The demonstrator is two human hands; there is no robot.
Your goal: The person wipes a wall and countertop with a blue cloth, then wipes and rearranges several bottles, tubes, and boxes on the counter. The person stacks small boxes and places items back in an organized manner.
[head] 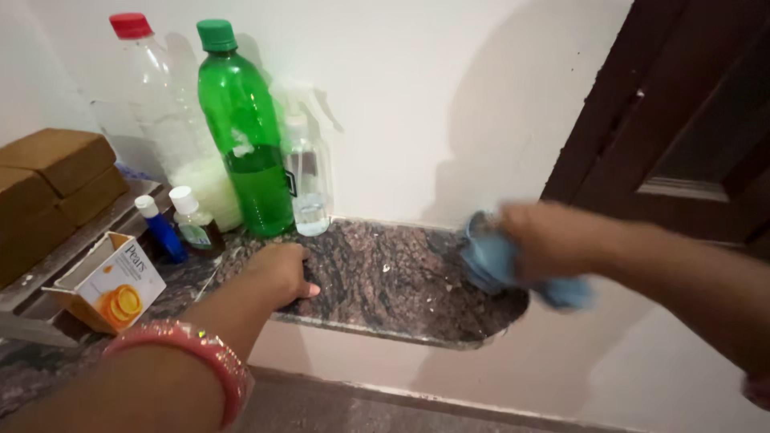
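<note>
right hand (545, 239), blurred, grips a blue cloth (491, 261) at the right end of the granite shelf (401, 281), beside the dark door (682, 120). left hand (281, 271), fingers curled, rests flat on the shelf's front edge, holding nothing. green bottle (249, 144), clear bottle (164, 120) and spray bottle (306, 168) stand against the wall behind it.

Right hand (539, 239), blue cloth (491, 261) — motion-blurred; grip on cloth unclear.
</note>
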